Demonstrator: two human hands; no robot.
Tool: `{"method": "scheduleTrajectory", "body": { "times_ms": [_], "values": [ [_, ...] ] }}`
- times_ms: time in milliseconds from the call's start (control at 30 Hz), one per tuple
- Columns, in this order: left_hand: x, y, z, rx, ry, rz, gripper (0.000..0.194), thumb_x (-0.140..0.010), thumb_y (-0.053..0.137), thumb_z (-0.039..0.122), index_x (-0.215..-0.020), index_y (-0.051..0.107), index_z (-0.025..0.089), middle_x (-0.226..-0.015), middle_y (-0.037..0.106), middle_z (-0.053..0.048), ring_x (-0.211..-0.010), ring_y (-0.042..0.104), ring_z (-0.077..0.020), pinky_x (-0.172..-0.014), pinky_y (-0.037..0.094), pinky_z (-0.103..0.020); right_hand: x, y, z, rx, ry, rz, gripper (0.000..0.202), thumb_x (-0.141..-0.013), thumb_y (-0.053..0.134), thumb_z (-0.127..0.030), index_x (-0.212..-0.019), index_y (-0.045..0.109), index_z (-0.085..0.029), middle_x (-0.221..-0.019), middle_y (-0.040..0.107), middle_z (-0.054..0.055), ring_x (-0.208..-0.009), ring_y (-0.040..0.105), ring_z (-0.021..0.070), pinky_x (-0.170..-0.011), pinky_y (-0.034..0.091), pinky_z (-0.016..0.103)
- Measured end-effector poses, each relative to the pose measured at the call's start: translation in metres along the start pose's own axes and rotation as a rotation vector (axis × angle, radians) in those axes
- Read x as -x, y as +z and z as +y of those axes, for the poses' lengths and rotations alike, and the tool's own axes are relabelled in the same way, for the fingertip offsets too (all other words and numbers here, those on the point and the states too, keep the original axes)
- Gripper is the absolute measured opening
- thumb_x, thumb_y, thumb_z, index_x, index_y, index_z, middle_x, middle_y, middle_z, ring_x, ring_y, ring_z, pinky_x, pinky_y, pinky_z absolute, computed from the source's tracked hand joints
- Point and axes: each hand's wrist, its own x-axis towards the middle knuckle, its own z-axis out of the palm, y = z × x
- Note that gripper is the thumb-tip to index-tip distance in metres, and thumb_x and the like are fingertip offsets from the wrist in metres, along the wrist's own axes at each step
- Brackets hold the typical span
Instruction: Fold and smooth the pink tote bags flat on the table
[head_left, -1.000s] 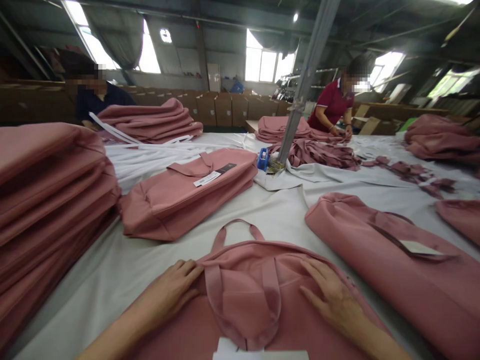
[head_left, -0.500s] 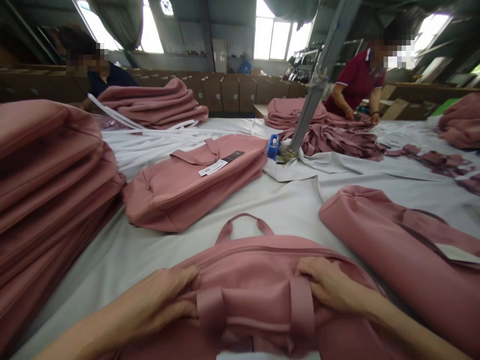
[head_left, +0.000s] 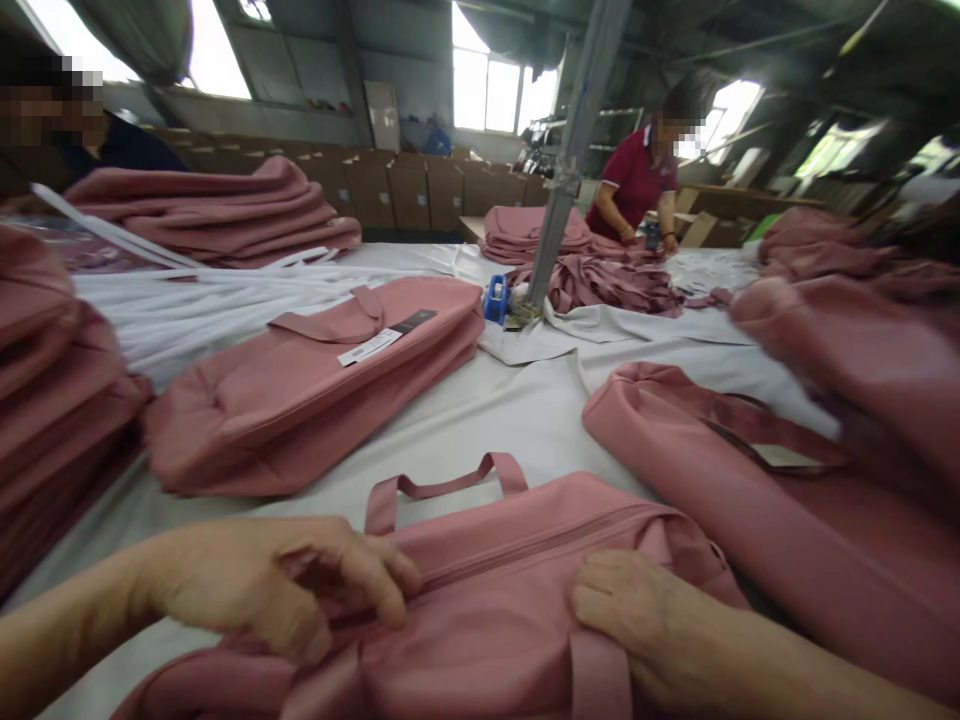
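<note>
A pink fabric bag [head_left: 510,590] with a zip along its top and a loop handle [head_left: 442,485] lies right in front of me on the white-covered table [head_left: 487,410]. My left hand [head_left: 277,580] pinches its upper left edge, fingers curled over the zip seam. My right hand [head_left: 637,620] presses down on the right part of the bag, beside a strap.
A flat pink bag with a paper tag [head_left: 315,380] lies ahead left; another [head_left: 735,480] lies to the right. Stacks of pink bags stand at the far left [head_left: 52,400] and back [head_left: 217,215]. A metal pole [head_left: 570,150], a blue tape dispenser [head_left: 495,298] and two other people stand beyond.
The view has swung and dropped closer to the bag. My hands moved from pressing flat beside the folded handles to gripping the bag's top edge, and the bag has turned so its zip faces up.
</note>
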Motion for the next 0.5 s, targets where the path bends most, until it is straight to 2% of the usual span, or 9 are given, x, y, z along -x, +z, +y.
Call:
{"method": "scheduleTrajectory", "body": {
  "times_ms": [33, 100, 167, 200, 267, 333, 400, 500],
  "values": [
    [-0.014, 0.002, 0.002, 0.122, 0.015, -0.123, 0.042, -0.071, 0.062, 0.049, -0.103, 0.072, 0.024, -0.117, 0.067, 0.0, -0.116, 0.057, -0.0235, -0.1, 0.04, -0.036, -0.002, 0.0, -0.004, 0.04, -0.014, -0.018, 0.019, -0.079, 0.045, -0.018, -0.087, 0.061, -0.022, -0.085, 0.062, 0.005, -0.079, 0.054, 0.0214, -0.074, 0.046, 0.034],
    [-0.043, 0.019, -0.011, 0.242, 0.007, -0.312, 0.044, -0.082, 0.056, 0.046, -0.121, 0.063, 0.028, -0.13, 0.059, 0.001, -0.125, 0.049, -0.0215, -0.107, 0.034, -0.035, -0.004, 0.0, -0.011, 0.131, -0.053, -0.07, 0.017, -0.077, 0.046, -0.014, -0.087, 0.059, -0.02, -0.085, 0.062, 0.004, -0.077, 0.053, 0.0209, -0.072, 0.044, 0.033],
    [-0.07, 0.048, -0.04, 0.168, -0.017, -0.434, 0.049, -0.084, 0.054, 0.056, -0.123, 0.062, 0.027, -0.127, 0.061, -0.002, -0.118, 0.055, -0.0238, -0.101, 0.042, -0.033, -0.004, -0.001, -0.014, 0.173, -0.069, -0.139, 0.014, -0.079, 0.05, -0.014, -0.089, 0.058, -0.02, -0.086, 0.063, 0.003, -0.076, 0.053, 0.0197, -0.071, 0.042, 0.031],
    [-0.081, 0.063, -0.056, 0.178, -0.021, -0.559, 0.056, -0.083, 0.054, 0.061, -0.123, 0.062, 0.023, -0.121, 0.065, -0.006, -0.111, 0.059, -0.0261, -0.095, 0.047, -0.034, -0.004, -0.004, -0.013, 0.156, -0.065, -0.175, 0.012, -0.08, 0.054, -0.015, -0.089, 0.058, -0.02, -0.087, 0.063, 0.002, -0.076, 0.053, 0.0187, -0.071, 0.042, 0.03],
    [-0.096, 0.085, -0.083, 0.16, 0.065, -0.555, 0.06, -0.083, 0.051, 0.065, -0.126, 0.06, 0.023, -0.117, 0.066, -0.006, -0.106, 0.062, -0.0267, -0.091, 0.049, -0.033, -0.003, -0.015, -0.002, 0.094, -0.031, -0.218, 0.015, -0.077, 0.066, -0.021, -0.091, 0.06, -0.022, -0.091, 0.064, -0.001, -0.079, 0.055, 0.0179, -0.073, 0.042, 0.028],
    [-0.1, 0.092, -0.096, 0.093, 0.154, -0.497, 0.059, -0.085, 0.05, 0.064, -0.129, 0.057, 0.026, -0.123, 0.063, -0.004, -0.111, 0.059, -0.0264, -0.095, 0.046, -0.031, 0.0, -0.032, 0.021, 0.055, 0.052, -0.176, 0.031, -0.071, 0.076, -0.032, -0.098, 0.062, -0.025, -0.1, 0.064, 0.0, -0.091, 0.056, 0.0202, -0.081, 0.042, 0.03],
    [-0.097, 0.087, -0.094, 0.02, 0.192, -0.467, 0.055, -0.088, 0.047, 0.061, -0.131, 0.056, 0.027, -0.127, 0.061, -0.002, -0.116, 0.056, -0.0255, -0.099, 0.043, -0.029, 0.006, -0.05, 0.052, 0.042, 0.194, -0.075, 0.043, -0.069, 0.078, -0.04, -0.106, 0.062, -0.026, -0.107, 0.063, 0.002, -0.101, 0.055, 0.0232, -0.088, 0.042, 0.032],
    [-0.091, 0.073, -0.074, -0.027, 0.187, -0.494, 0.053, -0.092, 0.038, 0.059, -0.127, 0.059, 0.025, -0.124, 0.063, -0.003, -0.114, 0.058, -0.0241, -0.098, 0.044, -0.028, 0.022, -0.063, 0.094, 0.0, 0.44, 0.055, 0.045, -0.075, 0.071, -0.039, -0.116, 0.061, -0.023, -0.114, 0.062, 0.006, -0.104, 0.057, 0.0243, -0.089, 0.044, 0.033]
  ]
}}
